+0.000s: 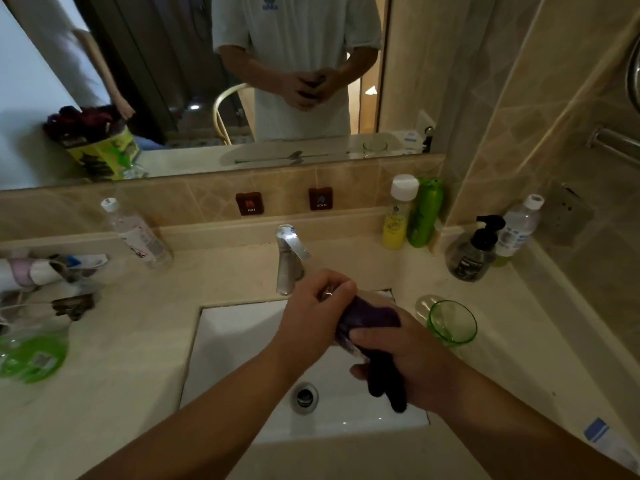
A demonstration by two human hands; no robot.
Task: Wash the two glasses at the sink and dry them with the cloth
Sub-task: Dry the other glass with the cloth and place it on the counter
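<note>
I have a clear glass tumbler (341,308) held over the white rectangular sink basin (239,344), lying on its side. My left hand (311,317) curls round its closed end; my right hand (412,355) grips a dark purple cloth (370,318) bunched against the mouth end, with a tail of cloth hanging below the fingers. The cloth appears partly stuffed inside the tumbler, so I judge this to be the drying step for the first glass. The second one, a green-tinted transparent glass (452,322), stands on the beige stone desk (114,368) just right of the basin, near my right wrist.

The main risk: the tumbler is probably wet, and twisting the cloth against a slippery wall could spin it out of my left fingers into the basin, where it might chip. Pushing the cloth in too hard could also stress the rim. The second hazard is my right elbow or wrist swinging outward and knocking the green glass, which sits close to the basin's edge.

The chrome tap (289,258) stands just behind my left hand, so there is little room to push forward. Open space lies toward me, above the drain, and to the left over bare desk.
</note>
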